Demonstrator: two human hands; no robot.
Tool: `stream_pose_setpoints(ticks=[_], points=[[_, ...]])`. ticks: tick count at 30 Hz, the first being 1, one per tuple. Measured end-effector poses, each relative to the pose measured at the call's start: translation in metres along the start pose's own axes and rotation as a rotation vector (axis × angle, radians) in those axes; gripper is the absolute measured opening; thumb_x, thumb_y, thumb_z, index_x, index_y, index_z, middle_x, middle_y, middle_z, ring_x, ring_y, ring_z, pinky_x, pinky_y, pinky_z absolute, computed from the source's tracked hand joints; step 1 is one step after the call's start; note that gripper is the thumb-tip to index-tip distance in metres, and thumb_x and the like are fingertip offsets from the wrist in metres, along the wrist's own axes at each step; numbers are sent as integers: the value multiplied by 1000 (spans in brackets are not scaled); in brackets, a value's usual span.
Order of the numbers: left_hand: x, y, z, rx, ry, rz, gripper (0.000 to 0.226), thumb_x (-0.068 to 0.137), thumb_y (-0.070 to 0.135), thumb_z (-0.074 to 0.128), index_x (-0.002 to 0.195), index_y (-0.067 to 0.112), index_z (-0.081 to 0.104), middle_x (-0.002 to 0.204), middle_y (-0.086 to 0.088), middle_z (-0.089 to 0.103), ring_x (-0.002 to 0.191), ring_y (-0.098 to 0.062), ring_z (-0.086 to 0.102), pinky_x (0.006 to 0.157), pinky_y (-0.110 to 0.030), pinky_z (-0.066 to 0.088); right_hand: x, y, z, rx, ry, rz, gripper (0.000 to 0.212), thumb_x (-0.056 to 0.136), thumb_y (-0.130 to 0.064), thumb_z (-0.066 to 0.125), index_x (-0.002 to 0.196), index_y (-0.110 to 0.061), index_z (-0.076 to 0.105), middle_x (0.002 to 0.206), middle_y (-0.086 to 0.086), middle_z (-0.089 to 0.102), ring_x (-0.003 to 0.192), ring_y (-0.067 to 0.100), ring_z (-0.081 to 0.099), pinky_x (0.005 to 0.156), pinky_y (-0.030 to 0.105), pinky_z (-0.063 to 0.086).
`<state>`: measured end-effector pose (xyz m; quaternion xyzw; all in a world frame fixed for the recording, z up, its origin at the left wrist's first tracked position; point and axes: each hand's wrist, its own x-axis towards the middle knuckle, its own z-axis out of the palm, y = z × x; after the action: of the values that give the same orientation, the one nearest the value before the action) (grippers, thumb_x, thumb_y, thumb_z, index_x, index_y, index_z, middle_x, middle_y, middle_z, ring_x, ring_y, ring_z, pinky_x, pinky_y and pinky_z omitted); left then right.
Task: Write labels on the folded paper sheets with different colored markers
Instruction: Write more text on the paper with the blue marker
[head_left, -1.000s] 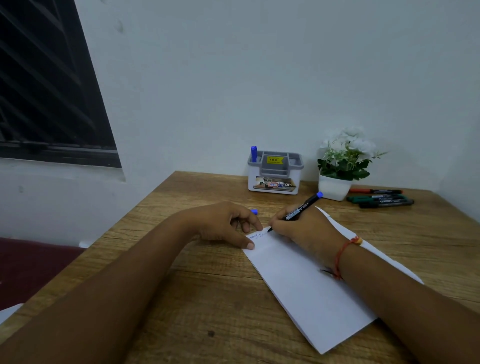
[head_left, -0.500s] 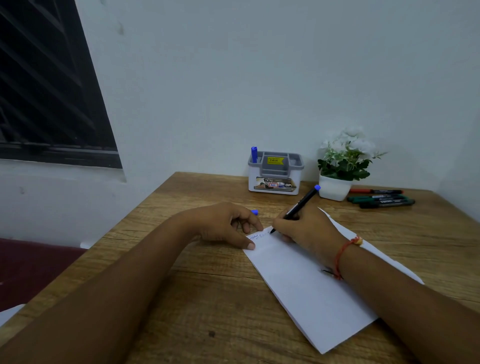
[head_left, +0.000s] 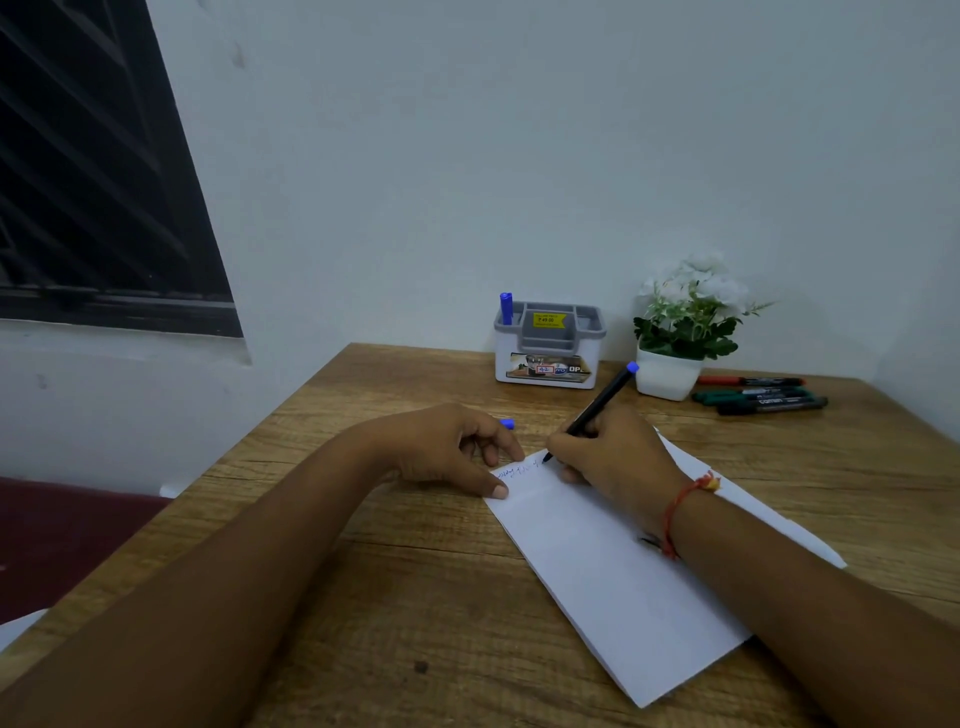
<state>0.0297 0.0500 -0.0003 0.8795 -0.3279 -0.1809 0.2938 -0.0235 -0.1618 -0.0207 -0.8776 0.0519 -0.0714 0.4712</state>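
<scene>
A folded white paper lies slantwise on the wooden table. At the paper's far end the right hand pinches a black marker, its tip on the sheet beside a line of blue writing. The left hand rests at the paper's far left corner, fingers curled and thumb tip on the edge. A blue cap peeks out past its fingers; I cannot tell whether they hold it. Beyond the paper stand an organizer and a plant pot, with spare markers beside the pot.
</scene>
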Motion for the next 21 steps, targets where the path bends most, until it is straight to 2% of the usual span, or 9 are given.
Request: stream_pose_setpoints(ticks=[8, 13, 17, 21], points=[[0, -1, 0, -2, 0, -9, 44, 77, 32, 80, 118, 33, 65, 97, 12, 59, 65, 8, 48, 67, -15, 39, -1, -2, 1, -2, 24, 20, 15, 80, -24, 68, 78, -11, 74, 61, 3, 74, 68, 18, 72, 78, 40, 61], [0, 1, 0, 9, 1, -5, 44, 78, 31, 80, 119, 32, 65, 96, 12, 58, 65, 10, 48, 64, -10, 38, -1, -3, 1, -11, 32, 27, 14, 80, -24, 66, 79, -12, 73, 62, 2, 74, 73, 20, 74, 76, 38, 61], [0, 1, 0, 4, -1, 4, 44, 78, 30, 80, 119, 31, 65, 96, 12, 58, 64, 11, 48, 61, -7, 38, 0, -3, 2, -13, 48, 37, 14, 81, -24, 66, 82, -12, 72, 60, 1, 73, 66, 15, 73, 71, 34, 60], [0, 1, 1, -17, 13, -5, 44, 77, 30, 81, 118, 31, 66, 97, 11, 59, 64, 10, 48, 65, -12, 38, 0, -3, 2, -28, 54, 39, 14, 83, -21, 65, 82, -10, 72, 59, 1, 71, 51, 5, 64, 58, 24, 50]])
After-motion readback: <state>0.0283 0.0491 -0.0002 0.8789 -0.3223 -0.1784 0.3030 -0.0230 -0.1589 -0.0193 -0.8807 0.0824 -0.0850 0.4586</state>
